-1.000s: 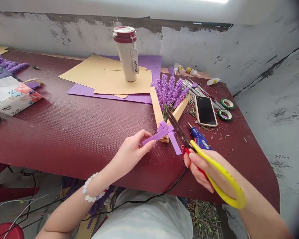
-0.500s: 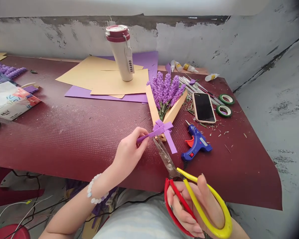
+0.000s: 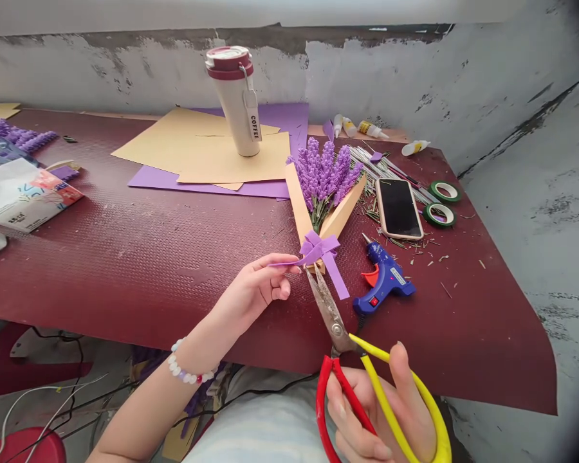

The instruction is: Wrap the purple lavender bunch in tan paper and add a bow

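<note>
Left hand point(image 3: 253, 289) pinches the purple foam ribbon tail point(image 3: 284, 263); right hand point(image 3: 381, 411) grip closed on red-and-yellow-handled steel scissors point(image 3: 330, 315); tan-paper-wrapped purple lavender bouquet point(image 3: 323, 183) lies mid-frame on the maroon bench point(image 3: 125, 270); purple foam bow point(image 3: 321, 245) tied, ends untrimmed.

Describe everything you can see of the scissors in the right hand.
The long steel-bladed scissors have scuffed grey metal blades joined by a round pivot screw, and two large plastic loop handles, one red and one yellow. The right hand grips them through the loops, with the blades pointing forward, away from the person, and lying close together. The tips sit just below the purple foam bow; whether they touch it is hard to tell.
</note>
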`<state>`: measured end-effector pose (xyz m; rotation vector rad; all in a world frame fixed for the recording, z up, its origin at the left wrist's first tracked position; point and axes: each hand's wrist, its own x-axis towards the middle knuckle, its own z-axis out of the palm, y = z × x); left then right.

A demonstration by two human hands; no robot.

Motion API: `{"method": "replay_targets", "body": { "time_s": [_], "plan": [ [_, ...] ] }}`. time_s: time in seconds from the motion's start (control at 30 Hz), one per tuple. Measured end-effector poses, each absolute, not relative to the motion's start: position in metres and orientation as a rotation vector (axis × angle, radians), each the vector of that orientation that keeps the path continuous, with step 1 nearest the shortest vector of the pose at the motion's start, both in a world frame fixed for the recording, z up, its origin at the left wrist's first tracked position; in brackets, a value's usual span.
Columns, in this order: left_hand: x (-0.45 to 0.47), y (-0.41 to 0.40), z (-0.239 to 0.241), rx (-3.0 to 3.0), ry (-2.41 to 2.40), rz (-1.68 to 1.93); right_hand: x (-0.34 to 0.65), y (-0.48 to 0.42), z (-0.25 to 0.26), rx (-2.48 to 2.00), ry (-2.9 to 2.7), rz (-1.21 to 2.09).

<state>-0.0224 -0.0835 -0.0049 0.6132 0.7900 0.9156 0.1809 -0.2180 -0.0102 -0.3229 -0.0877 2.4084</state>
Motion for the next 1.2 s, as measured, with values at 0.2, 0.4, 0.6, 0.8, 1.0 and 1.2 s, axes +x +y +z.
{"method": "replay_targets", "body": {
  "time_s": [0.2, 0.4, 0.6, 0.8, 1.0, 1.2],
  "plan": [
    [-0.021, -0.081, -0.005, 0.56, 0.789, 0.905, 0.172, -0.22, -0.012, -0.273, -0.043, 2.366],
    [-0.019, -0.083, -0.007, 0.655, 0.891, 0.919, 0.167, -0.239, -0.023, -0.682, 0.02, 2.298],
    [-0.017, -0.086, -0.007, 0.698, 0.937, 0.879, 0.145, -0.238, -0.006, -0.718, -0.178, 2.314],
    [-0.017, -0.086, -0.009, 0.709, 0.944, 0.875, 0.129, -0.222, 0.002, -0.665, -0.192, 2.324],
    [-0.016, -0.084, -0.01, 0.674, 0.943, 0.893, 0.134, -0.228, 0.003, -0.694, -0.165, 2.332],
    [-0.016, -0.085, -0.011, 0.687, 0.915, 0.892, 0.136, -0.231, 0.005, -0.576, -0.202, 2.327]
  ]
}}
